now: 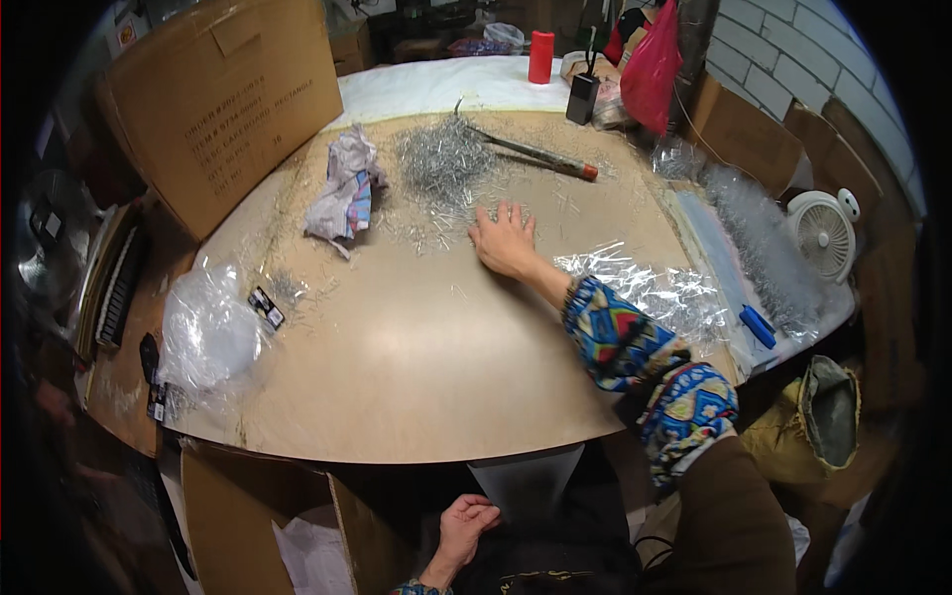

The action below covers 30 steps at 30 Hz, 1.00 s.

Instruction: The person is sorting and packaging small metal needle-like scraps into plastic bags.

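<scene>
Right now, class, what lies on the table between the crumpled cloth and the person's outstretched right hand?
The head view shows a heap of thin silvery metal pieces between the crumpled cloth and the right hand, with loose strays scattered around it.

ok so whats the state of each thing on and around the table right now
right hand: flat, fingers spread on the pin pile's edge
left hand: pinching a clear sheet at the table's near edge
pin pile: loose, scattered
cloth: crumpled
plastic bag: crumpled, lying on the table
fan: upright, cannot tell if running
carton: open
</scene>
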Available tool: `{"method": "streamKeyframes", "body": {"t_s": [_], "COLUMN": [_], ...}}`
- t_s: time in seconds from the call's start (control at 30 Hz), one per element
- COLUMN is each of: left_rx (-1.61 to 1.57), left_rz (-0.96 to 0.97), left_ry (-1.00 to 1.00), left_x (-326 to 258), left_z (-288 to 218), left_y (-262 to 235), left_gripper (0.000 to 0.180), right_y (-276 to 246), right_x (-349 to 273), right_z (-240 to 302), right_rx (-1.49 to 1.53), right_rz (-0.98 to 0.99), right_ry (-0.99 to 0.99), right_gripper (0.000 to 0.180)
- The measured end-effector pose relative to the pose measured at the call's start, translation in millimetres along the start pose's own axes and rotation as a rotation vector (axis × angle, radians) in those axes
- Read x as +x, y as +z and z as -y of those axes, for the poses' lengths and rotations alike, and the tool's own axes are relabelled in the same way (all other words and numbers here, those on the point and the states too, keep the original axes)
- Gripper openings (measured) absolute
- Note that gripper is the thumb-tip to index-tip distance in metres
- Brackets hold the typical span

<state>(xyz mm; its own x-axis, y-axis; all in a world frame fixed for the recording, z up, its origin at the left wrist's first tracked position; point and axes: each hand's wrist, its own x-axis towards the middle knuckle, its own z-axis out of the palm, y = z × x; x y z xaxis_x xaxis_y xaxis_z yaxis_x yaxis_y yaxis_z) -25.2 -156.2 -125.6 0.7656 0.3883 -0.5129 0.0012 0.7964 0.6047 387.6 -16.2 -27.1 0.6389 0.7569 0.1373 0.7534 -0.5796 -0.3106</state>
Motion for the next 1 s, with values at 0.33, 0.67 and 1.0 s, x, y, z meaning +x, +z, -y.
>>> {"method": "streamKeyframes", "body": {"t_s": [0.33, 0.67, 1.0], "left_rx": [-0.004, -0.013, -0.176], "left_rz": [0.025, 0.022, 0.142], "left_ry": [0.008, -0.039, -0.140], "left_x": [-0.3, -4.9, -2.6], "left_z": [-2.2, -3.3, 7.9], "left_y": [2.3, 4.8, -0.9], "left_gripper": [0.017, 0.016, 0.020], "right_y": [-17.1, -17.1, 2.9], "right_x": [-129.1, -88.1, -62.8], "right_z": [18.3, 22.7, 10.4], "right_rx": [0.061, 0.093, 0.198], "right_rz": [0.045, 0.142, -0.129], "right_ry": [-0.376, -0.525, -0.384], "right_gripper": [0.047, 0.045, 0.051]}}
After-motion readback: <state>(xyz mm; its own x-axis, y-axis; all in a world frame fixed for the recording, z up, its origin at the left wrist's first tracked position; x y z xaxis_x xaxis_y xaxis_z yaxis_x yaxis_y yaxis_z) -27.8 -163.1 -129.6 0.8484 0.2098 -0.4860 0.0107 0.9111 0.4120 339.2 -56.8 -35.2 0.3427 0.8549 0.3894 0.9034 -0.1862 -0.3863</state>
